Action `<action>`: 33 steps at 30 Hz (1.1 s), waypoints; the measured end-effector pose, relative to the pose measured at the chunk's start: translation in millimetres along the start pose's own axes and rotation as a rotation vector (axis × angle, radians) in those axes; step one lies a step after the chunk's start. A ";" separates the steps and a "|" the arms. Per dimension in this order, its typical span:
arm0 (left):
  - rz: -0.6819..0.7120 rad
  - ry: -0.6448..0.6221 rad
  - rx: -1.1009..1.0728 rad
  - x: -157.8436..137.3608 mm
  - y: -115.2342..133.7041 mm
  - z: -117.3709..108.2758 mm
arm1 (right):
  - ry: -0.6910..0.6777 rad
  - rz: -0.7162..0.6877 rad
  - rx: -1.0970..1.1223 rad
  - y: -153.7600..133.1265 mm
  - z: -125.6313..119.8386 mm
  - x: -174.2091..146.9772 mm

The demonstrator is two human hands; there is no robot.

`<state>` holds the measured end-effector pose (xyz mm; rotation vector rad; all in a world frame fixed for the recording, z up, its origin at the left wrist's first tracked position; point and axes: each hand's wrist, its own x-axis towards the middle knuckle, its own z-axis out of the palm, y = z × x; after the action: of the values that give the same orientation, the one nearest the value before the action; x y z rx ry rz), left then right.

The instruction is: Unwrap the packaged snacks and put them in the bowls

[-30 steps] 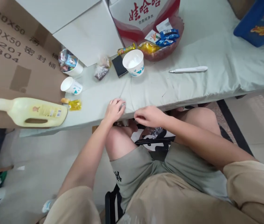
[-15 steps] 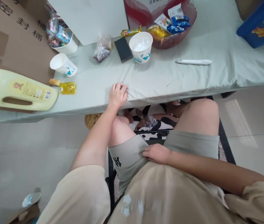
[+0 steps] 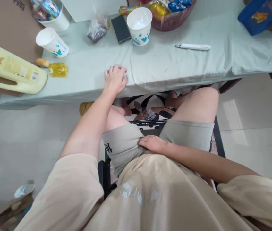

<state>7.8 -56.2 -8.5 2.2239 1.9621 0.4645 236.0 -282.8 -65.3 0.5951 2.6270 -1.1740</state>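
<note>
My left hand rests on the front part of the cloth-covered table, its fingers slightly apart and nothing visible in it. In my lap, my right hand lies on the grey shorts with its fingers stretched out. Beyond my left hand stands a paper cup with blue leaf prints and something whitish inside. Beside that cup are a dark flat box and a clear bag with dark contents. A white pen-like tool with a metal tip lies farther right on the cloth.
At the left are a pale yellow jug, a tilted paper cup, a yellow packet and a tub of wrapped snacks. A reddish bowl of snacks and a blue container stand behind. My knees are under the table's edge.
The view has tipped downward and shifted a little, so the table things sit higher and farther left in the picture. Both hands keep their places on the table and the lap.
</note>
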 end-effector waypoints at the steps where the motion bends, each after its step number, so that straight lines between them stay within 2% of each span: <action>1: -0.002 0.052 -0.029 -5.7 4.0 -0.2 | -0.002 0.000 -0.008 -0.7 -0.1 -0.2; 3: 0.000 0.148 -0.085 -22.3 12.5 -0.4 | -0.009 0.005 -0.030 -1.3 -1.5 0.4; 5: 0.006 0.189 -0.114 -44.2 20.9 0.7 | -0.006 0.003 -0.044 -0.2 -3.7 1.2; 9: -0.013 0.164 -0.108 -91.3 32.0 8.3 | 0.007 -0.022 -0.056 9.2 -9.3 1.0; 12: -0.072 0.119 -0.091 -117.1 30.9 17.1 | 0.006 -0.126 0.057 18.1 -13.3 1.8; 16: -0.160 0.085 -0.060 -130.1 19.6 25.6 | -0.035 -0.229 0.428 21.9 -20.6 11.0; 19: -0.190 0.063 -0.021 -128.0 12.2 24.6 | -0.077 -0.216 0.592 19.3 -29.2 25.2; 22: -0.222 0.020 0.016 -123.4 10.6 18.6 | -0.004 -0.149 0.646 17.4 -40.2 39.3; 25: -0.263 -0.025 0.065 -121.2 12.2 11.9 | 0.110 -0.005 0.427 19.6 -52.6 47.6; 28: -0.294 -0.070 0.106 -122.4 11.6 8.7 | 0.145 0.096 0.172 25.4 -60.7 53.6; 33: -0.301 -0.126 0.132 -124.4 10.0 14.2 | 0.184 0.185 -0.174 35.5 -45.4 66.9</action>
<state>9.1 -178.8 -35.9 1.9221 2.2627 0.1570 190.6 -208.9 -81.6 0.9268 2.7147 -0.8643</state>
